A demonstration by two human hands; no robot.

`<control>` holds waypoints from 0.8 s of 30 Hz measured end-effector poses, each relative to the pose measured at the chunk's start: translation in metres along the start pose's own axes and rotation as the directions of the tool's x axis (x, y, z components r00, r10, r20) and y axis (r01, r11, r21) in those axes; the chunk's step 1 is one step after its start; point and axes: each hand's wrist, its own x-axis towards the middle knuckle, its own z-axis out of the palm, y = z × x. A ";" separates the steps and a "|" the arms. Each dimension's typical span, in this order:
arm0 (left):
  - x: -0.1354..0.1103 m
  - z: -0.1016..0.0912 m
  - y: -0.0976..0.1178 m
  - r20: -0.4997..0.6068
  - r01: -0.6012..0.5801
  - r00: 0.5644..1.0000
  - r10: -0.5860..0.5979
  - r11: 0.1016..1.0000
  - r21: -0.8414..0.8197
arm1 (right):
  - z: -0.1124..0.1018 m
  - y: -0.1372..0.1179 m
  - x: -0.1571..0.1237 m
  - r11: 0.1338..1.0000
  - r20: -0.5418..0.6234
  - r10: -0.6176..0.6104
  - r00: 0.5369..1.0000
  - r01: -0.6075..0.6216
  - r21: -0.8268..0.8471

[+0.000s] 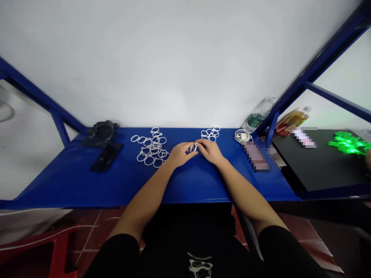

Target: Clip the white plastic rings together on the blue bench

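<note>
L grip [180, 155] & R grip [211, 150] pinch 1 wht ring [195, 146]; 2 ring clusters [155, 146] nearby.

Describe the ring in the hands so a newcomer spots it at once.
Start at the blue table against the white wall. Near its middle, the left hand and right hand meet at a white ring. It's held at the fingertips, while the larger pile left and smaller cluster right lie on the table.

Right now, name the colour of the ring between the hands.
The ring is white; head view shows it.
</note>
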 end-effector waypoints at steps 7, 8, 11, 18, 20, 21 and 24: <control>0.002 -0.008 -0.006 -0.078 0.020 0.997 -0.011 0.993 0.119 | -0.005 0.011 -0.001 0.992 -0.106 0.033 0.994 -0.046 -0.122; 0.003 -0.011 -0.011 -0.124 0.087 0.990 -0.066 0.980 0.179 | -0.006 0.015 -0.001 0.987 -0.155 0.068 0.986 -0.090 -0.135; 0.002 -0.023 -0.029 -0.243 0.363 0.926 -0.291 0.865 0.347 | -0.011 0.024 0.000 0.972 -0.262 0.174 0.949 -0.209 -0.112; -0.005 -0.032 -0.051 -0.187 0.526 0.845 -0.501 0.710 0.468 | -0.009 0.033 0.000 0.972 -0.094 0.204 0.974 -0.213 -0.096; -0.004 -0.029 -0.046 -0.170 0.493 0.866 -0.470 0.742 0.454 | -0.006 0.032 0.000 0.976 -0.024 0.186 0.982 -0.188 -0.112; -0.004 -0.026 -0.043 -0.159 0.470 0.879 -0.449 0.759 0.450 | -0.004 0.030 -0.001 0.977 0.002 0.177 0.984 -0.175 -0.119; -0.003 -0.016 -0.031 -0.103 0.365 0.928 -0.358 0.821 0.440 | -0.001 0.026 -0.001 0.979 0.054 0.159 0.986 -0.151 -0.135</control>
